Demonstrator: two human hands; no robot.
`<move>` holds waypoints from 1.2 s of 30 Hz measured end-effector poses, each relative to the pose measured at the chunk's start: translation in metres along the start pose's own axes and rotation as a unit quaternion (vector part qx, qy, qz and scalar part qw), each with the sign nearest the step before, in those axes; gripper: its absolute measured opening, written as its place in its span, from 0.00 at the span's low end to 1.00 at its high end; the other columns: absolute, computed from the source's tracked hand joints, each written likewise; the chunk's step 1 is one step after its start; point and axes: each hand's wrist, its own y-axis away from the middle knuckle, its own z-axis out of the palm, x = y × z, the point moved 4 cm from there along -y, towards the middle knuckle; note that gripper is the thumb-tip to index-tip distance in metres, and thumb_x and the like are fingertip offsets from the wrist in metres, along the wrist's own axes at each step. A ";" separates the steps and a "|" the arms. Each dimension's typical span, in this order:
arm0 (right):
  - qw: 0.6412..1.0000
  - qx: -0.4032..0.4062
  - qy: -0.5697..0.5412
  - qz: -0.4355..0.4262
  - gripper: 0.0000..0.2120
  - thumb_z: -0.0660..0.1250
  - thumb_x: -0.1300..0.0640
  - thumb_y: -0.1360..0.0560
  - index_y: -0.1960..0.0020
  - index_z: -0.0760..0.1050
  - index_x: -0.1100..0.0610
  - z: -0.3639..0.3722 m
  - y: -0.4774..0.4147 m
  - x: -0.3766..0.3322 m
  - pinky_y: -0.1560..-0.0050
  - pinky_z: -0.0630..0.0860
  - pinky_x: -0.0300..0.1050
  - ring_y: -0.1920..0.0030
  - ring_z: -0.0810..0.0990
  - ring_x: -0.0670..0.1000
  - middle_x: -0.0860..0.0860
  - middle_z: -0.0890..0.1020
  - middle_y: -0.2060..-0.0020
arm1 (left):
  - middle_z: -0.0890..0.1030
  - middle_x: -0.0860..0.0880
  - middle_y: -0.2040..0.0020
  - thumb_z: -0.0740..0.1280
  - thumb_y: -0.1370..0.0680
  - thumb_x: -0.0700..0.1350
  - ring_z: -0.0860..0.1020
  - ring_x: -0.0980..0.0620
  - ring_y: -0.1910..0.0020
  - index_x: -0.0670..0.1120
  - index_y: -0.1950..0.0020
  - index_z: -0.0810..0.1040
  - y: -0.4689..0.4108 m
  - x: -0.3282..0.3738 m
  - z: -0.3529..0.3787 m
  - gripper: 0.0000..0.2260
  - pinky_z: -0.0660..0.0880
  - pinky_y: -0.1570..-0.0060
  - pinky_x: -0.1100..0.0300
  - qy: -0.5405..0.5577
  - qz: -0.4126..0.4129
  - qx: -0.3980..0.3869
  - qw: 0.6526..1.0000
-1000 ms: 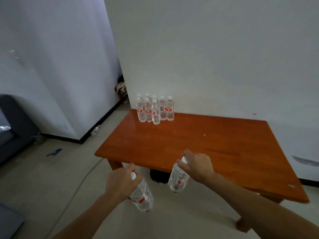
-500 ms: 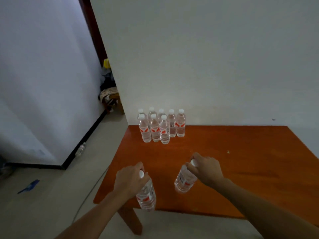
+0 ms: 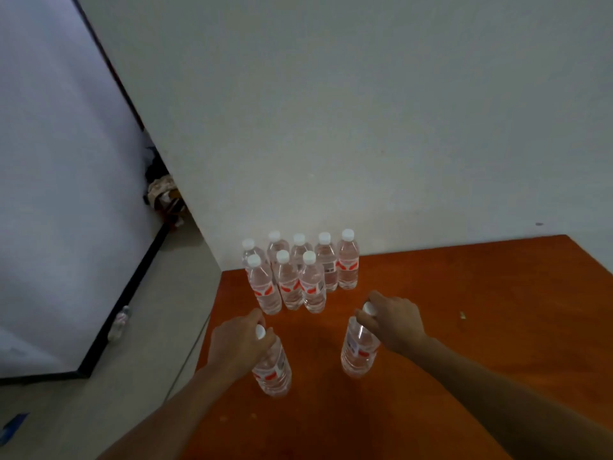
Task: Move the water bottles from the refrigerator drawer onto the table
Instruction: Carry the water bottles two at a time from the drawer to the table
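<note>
My left hand (image 3: 237, 345) grips a clear water bottle (image 3: 274, 370) by its white-capped neck, over the left part of the orange-brown table (image 3: 464, 327). My right hand (image 3: 391, 322) grips a second bottle (image 3: 360, 351) the same way, a little farther in. Both bottles hang nearly upright, their bases at or just above the tabletop; I cannot tell whether they touch it. A cluster of several upright bottles (image 3: 300, 273) with red-and-white labels stands at the table's far left corner, just beyond both hands.
A white wall (image 3: 365, 127) runs behind the table. Left of it a grey floor (image 3: 159, 327) leads into a passage with a pile of items (image 3: 162, 194). One bottle (image 3: 120, 322) lies on the floor by the black baseboard. The table's left edge is close to my left hand.
I have come closer to the table. Both hands carried their bottles forward from over the front edge to above the tabletop, close to the bottle cluster.
</note>
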 end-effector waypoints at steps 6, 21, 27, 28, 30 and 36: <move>1.000 0.017 -0.013 0.021 0.19 0.59 0.38 0.22 0.43 0.72 0.52 0.014 -0.076 0.008 0.71 0.73 0.36 0.70 0.77 0.44 0.44 0.77 0.65 | 0.72 0.55 0.68 0.65 0.26 0.58 0.74 0.55 0.67 0.55 0.57 0.69 -0.075 0.002 0.018 0.09 0.66 0.67 0.60 0.012 0.043 -0.027 0.999; 0.984 -0.001 0.061 0.167 0.17 0.60 0.40 0.23 0.45 0.73 0.52 0.020 -0.173 0.064 0.67 0.73 0.39 0.68 0.77 0.47 0.46 0.77 0.65 | 0.80 0.52 0.57 0.60 0.24 0.58 0.78 0.52 0.61 0.51 0.50 0.73 -0.176 0.041 0.066 0.12 0.78 0.59 0.52 0.081 0.148 -0.077 0.983; 0.982 0.000 0.033 0.185 0.16 0.59 0.41 0.22 0.44 0.72 0.53 0.026 -0.198 0.070 0.66 0.66 0.41 0.63 0.75 0.49 0.49 0.80 0.57 | 0.79 0.52 0.52 0.61 0.25 0.60 0.77 0.51 0.55 0.51 0.47 0.74 -0.177 0.044 0.077 0.15 0.77 0.56 0.53 0.059 0.168 -0.084 0.980; 0.981 0.003 0.023 0.190 0.16 0.59 0.41 0.22 0.43 0.72 0.53 0.027 -0.199 0.071 0.65 0.66 0.41 0.63 0.75 0.48 0.48 0.80 0.56 | 0.78 0.52 0.52 0.62 0.26 0.60 0.77 0.51 0.55 0.52 0.47 0.74 -0.177 0.043 0.078 0.15 0.77 0.56 0.54 0.063 0.164 -0.089 0.980; 0.980 0.010 -0.004 0.196 0.17 0.60 0.41 0.22 0.42 0.71 0.52 0.030 -0.201 0.072 0.64 0.69 0.41 0.61 0.76 0.48 0.48 0.80 0.54 | 0.78 0.53 0.53 0.62 0.27 0.61 0.76 0.52 0.56 0.53 0.49 0.73 -0.178 0.040 0.081 0.14 0.76 0.58 0.55 0.072 0.166 -0.091 0.979; 0.981 0.000 -0.030 0.190 0.15 0.61 0.44 0.22 0.43 0.70 0.54 0.037 -0.198 0.074 0.66 0.68 0.40 0.62 0.77 0.48 0.49 0.78 0.58 | 0.75 0.55 0.58 0.65 0.27 0.57 0.74 0.55 0.60 0.52 0.51 0.71 -0.176 0.035 0.077 0.11 0.71 0.62 0.61 0.097 0.187 -0.133 0.969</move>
